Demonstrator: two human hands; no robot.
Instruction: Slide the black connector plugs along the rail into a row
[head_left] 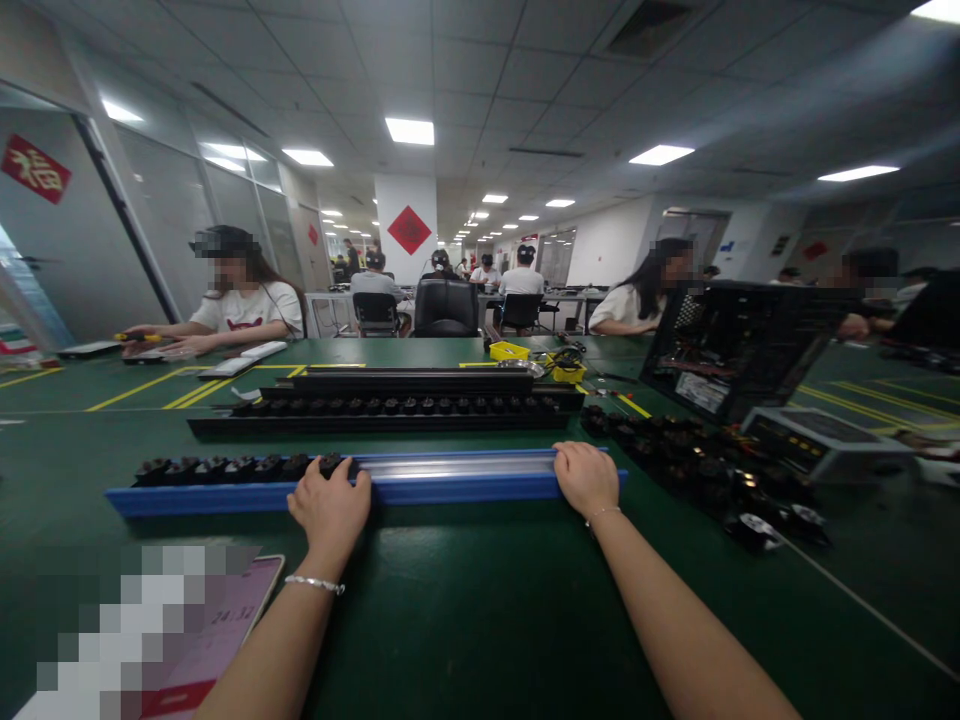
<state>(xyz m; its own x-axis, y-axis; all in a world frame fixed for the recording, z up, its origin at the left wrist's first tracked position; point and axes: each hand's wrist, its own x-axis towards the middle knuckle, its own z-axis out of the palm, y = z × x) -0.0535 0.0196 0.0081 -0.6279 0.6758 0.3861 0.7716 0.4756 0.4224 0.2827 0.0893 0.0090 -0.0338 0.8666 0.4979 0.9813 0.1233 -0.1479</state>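
A long blue rail [465, 488] with a shiny metal inner face lies across the green table in front of me. Several small black parts [240, 468] stand in a row along its left half. My left hand [330, 500] has its fingers bent over the last black part [331, 463] of that row. Near the rail's right end, my right hand [589, 480] is wrapped over the edge of the rail. Behind it lie black rails [375, 425], one of them filled with a row of similar black parts.
Loose black parts [697, 465] are heaped at the right, beside an open computer case [727, 350] and a grey metal box [825, 445]. A phone [225, 620] lies at the lower left. Yellow trays [508, 351] stand farther back. People sit across the table.
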